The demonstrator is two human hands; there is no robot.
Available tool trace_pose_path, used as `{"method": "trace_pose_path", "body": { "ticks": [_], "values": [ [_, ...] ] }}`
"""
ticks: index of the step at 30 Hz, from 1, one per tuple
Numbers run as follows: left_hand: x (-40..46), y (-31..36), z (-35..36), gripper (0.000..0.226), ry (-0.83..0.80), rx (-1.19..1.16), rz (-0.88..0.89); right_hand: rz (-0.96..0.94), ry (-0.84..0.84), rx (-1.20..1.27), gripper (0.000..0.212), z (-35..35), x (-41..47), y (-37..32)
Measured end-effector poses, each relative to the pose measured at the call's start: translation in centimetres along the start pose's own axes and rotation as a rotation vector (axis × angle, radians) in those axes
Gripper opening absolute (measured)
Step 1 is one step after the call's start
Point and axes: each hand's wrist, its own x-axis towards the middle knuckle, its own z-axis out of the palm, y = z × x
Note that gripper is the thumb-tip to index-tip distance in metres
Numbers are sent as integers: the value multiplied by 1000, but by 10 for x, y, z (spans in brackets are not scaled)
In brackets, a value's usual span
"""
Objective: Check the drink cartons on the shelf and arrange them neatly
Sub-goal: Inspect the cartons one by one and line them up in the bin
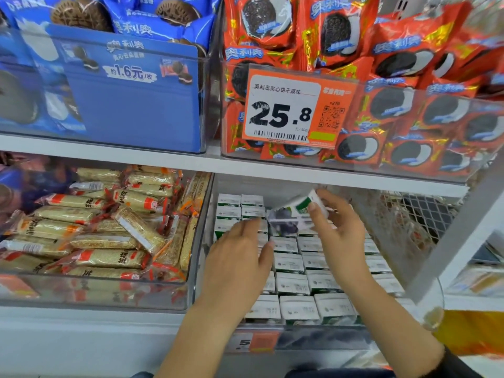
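1. The shelf (272, 170) runs across in front of me, with a clear bin (203, 241) under it packed with rows of cartons (291, 282) standing upright, white tops facing up.
2. Left of that sits a bin of snack bars (109, 241); above are blue packs (131, 77) and red packs (409, 105) of biscuits behind a price tag (283, 105).
3. The left hand (240, 257) lies low over the left rows, fingers straight and together, holding nothing; whether it touches the tops I cannot tell.
4. The right hand (343, 233) pinches one lifted carton (294, 216) between thumb and fingers, above the back rows and clear of them.
5. That carton is tilted: its long axis runs from lower left to upper right, the green-and-white end up by the fingertips and the fruit-printed face turned towards the person.
6. To do this step well, I would say: read the face, then turn the carton upright, top up like its neighbours, and lower it straight into a gap so it does not knock the row askew. The left hand could steady the adjacent tops.
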Motion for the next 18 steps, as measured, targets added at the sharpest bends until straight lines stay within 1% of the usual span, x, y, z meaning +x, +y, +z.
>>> {"method": "trace_pose_path", "body": {
  "ticks": [2,4,7,9,11,14,16,18],
  "values": [
    [-1,3,-5,51,58,-202,-32,174,-6,191,14,-11,-11,-7],
    [-2,7,-9,49,38,-379,-78,306,-13,323,13,-20,-16,-13],
    [-6,17,-10,42,-53,-731,-165,394,-33,408,12,-28,-19,-21],
    [-10,21,-9,40,-81,-899,-198,421,-28,448,16,-30,-22,-24],
    [-11,21,-10,39,-88,-939,-176,451,-21,493,19,-32,-27,-23],
    [-11,25,-13,35,-112,-923,-92,503,-51,542,26,-29,-35,-22],
    [-11,27,-10,34,-110,-909,-49,518,-105,551,24,-25,-38,-23],
    [-12,28,-6,39,-82,-830,-7,525,-141,551,18,-22,-40,-25]
  ]
}}
